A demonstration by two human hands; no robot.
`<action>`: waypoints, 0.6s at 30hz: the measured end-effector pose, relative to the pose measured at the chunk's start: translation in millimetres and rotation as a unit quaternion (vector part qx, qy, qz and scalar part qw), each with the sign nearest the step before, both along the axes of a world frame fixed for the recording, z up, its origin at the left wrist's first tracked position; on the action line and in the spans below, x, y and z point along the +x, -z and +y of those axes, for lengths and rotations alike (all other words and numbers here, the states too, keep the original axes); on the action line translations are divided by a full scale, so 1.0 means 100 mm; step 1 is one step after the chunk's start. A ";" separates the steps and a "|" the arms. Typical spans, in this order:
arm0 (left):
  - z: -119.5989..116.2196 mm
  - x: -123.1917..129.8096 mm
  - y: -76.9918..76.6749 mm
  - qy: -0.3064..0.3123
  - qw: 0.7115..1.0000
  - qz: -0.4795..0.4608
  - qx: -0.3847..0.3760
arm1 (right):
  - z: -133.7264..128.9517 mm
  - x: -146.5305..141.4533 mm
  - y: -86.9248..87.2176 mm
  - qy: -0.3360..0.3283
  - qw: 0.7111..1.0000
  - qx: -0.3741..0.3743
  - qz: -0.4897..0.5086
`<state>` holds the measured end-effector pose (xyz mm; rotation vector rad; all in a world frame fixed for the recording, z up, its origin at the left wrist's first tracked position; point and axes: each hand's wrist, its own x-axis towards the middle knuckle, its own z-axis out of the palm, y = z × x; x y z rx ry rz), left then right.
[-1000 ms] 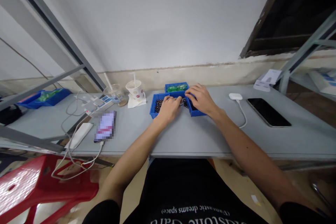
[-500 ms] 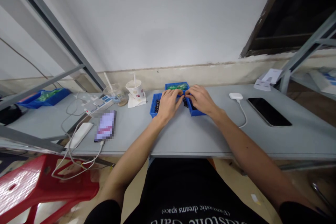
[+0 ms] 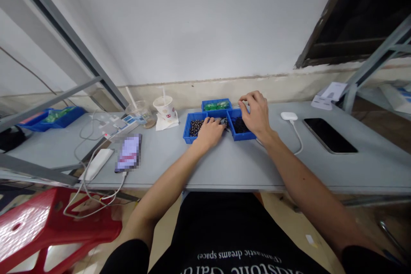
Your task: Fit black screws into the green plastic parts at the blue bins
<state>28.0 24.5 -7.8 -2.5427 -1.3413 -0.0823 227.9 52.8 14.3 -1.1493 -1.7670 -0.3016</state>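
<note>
My left hand (image 3: 210, 132) rests low over the middle blue bin, fingers stretched out and a little apart among small dark parts (image 3: 224, 122); its fingertips are partly hidden. To its left, a blue bin (image 3: 190, 140) holds many tiny dark and shiny pieces (image 3: 195, 127). My right hand (image 3: 257, 111) is raised at the right-hand blue bin (image 3: 243, 137), which contains black parts (image 3: 239, 125). Its thumb and forefinger are curled together in a pinch, and whatever is between them is too small to make out. Behind stands another blue bin (image 3: 206, 102) with green plastic packets (image 3: 216, 105).
Left on the grey table are a paper cup (image 3: 164, 109), a clear plastic cup (image 3: 146, 116), a power strip (image 3: 123, 130) and a charging phone (image 3: 129, 153). A white earbud case (image 3: 289, 116) and a black phone (image 3: 329, 135) lie right. A red stool (image 3: 61, 218) stands below left.
My hands were close together above the bins; now they are apart. The right has moved up and to the right, and the left has lowered into the middle bin. More of the bins' contents shows.
</note>
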 end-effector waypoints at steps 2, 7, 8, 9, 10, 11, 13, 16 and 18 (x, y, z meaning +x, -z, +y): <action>0.01 0.00 0.00 0.005 1.000 -0.006 0.002 | 0.00 -0.01 0.01 -0.010 1.000 -0.005 -0.006; 0.03 -0.02 0.01 0.026 0.999 -0.030 0.023 | -0.01 -0.03 0.01 -0.065 0.996 -0.034 -0.043; 0.02 -0.02 0.02 0.029 0.999 -0.034 0.030 | -0.01 -0.04 0.01 -0.079 0.994 -0.045 -0.056; 0.02 -0.03 0.02 0.031 0.998 -0.040 0.039 | -0.02 -0.04 0.01 -0.095 0.991 -0.055 -0.071; 0.01 -0.03 0.02 0.031 0.997 -0.050 0.047 | -0.02 -0.04 0.02 -0.111 0.988 -0.066 -0.088; 0.00 -0.04 0.01 0.027 0.996 -0.063 0.054 | -0.02 -0.05 0.03 -0.129 0.983 -0.077 -0.108; -0.02 -0.05 -0.01 0.013 0.993 -0.093 0.065 | -0.01 -0.06 0.05 -0.163 0.971 -0.094 -0.148; -0.04 -0.07 -0.07 -0.001 0.988 -0.135 0.069 | -0.02 -0.07 0.06 -0.201 0.956 -0.108 -0.183; -0.05 -0.08 -0.12 0.000 0.985 -0.162 0.067 | -0.03 -0.07 0.05 -0.214 0.953 -0.112 -0.183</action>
